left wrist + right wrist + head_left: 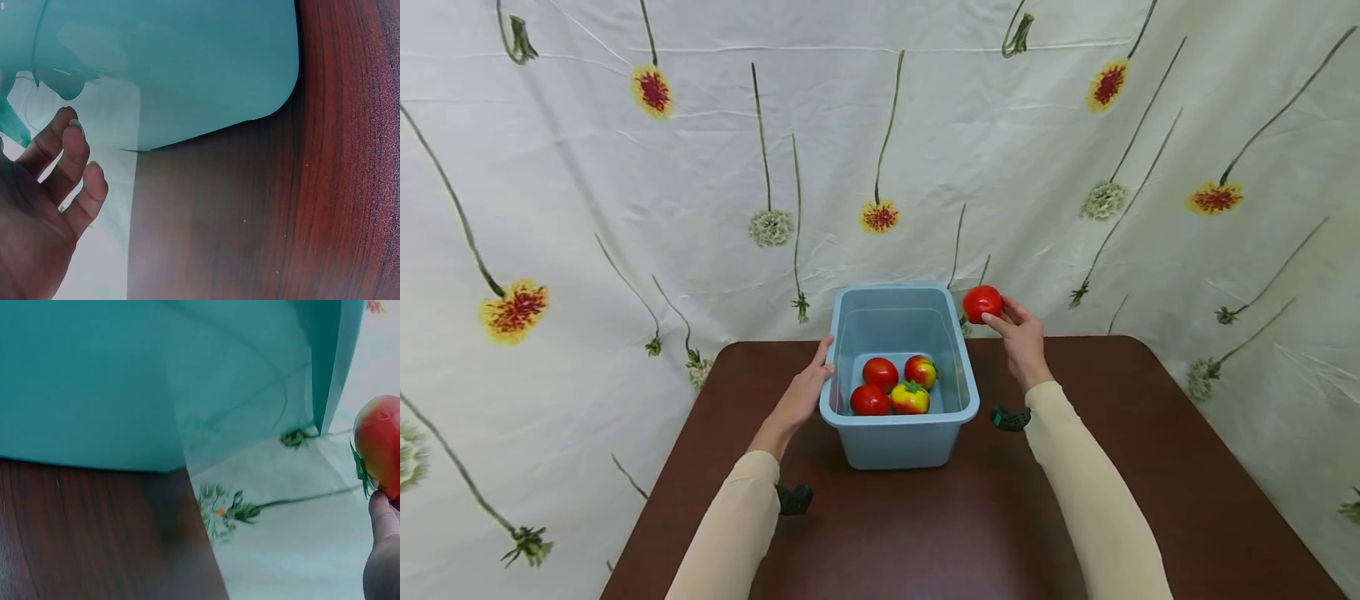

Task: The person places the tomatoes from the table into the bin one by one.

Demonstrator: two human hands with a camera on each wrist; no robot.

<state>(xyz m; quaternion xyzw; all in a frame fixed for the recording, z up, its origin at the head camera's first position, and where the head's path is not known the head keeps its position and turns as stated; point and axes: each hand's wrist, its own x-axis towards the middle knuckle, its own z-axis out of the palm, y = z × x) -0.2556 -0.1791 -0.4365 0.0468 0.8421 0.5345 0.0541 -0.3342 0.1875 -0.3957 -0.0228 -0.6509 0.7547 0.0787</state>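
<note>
A light-blue plastic bin (891,442) stands on the dark wooden table, with two red tomatoes (870,400) and two yellow-and-red ones (910,398) lying on its floor. My left hand (802,392) holds the bin's left rim; in the left wrist view several of its fingers (69,156) curve loosely beside the outer wall. Beyond the bin's right rim, my right hand (1021,337) pinches another red tomato (982,304) between thumb and fingers, raised to about the height of the back rim. The right wrist view shows that tomato (380,447) with green leaves, cut off by the frame's edge.
Behind the brown table (940,533) hangs a white cloth (820,108) printed with flowers, close to the table's back edge. Dark wrist devices (793,500) sit under both forearms.
</note>
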